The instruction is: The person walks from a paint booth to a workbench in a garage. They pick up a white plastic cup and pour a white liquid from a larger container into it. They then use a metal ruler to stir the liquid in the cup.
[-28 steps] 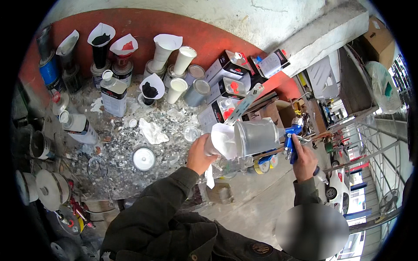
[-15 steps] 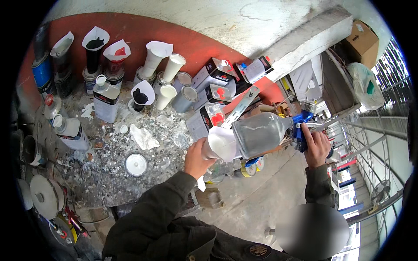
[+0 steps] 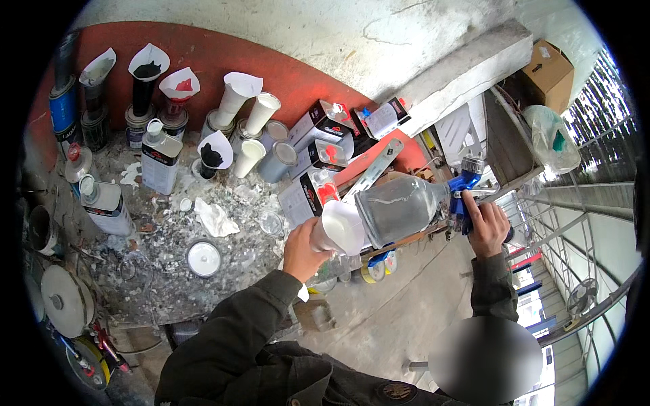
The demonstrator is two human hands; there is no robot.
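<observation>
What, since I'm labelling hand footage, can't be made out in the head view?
In the head view:
Left hand: some fingertips, hidden behind the white cup.
Blue spray gun: the part covered by the right hand.
Clear container: whether it touches the white cup, as their edges overlap.
Lower right: whatever the round blur covers.

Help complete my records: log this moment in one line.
left hand: holds white cup; right hand: holds blue spray gun; clear container: tipped toward white cup

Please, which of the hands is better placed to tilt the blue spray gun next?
Probably the right hand: it holds the blue spray gun. The left hand is farther from it and holds the white cup.
</observation>
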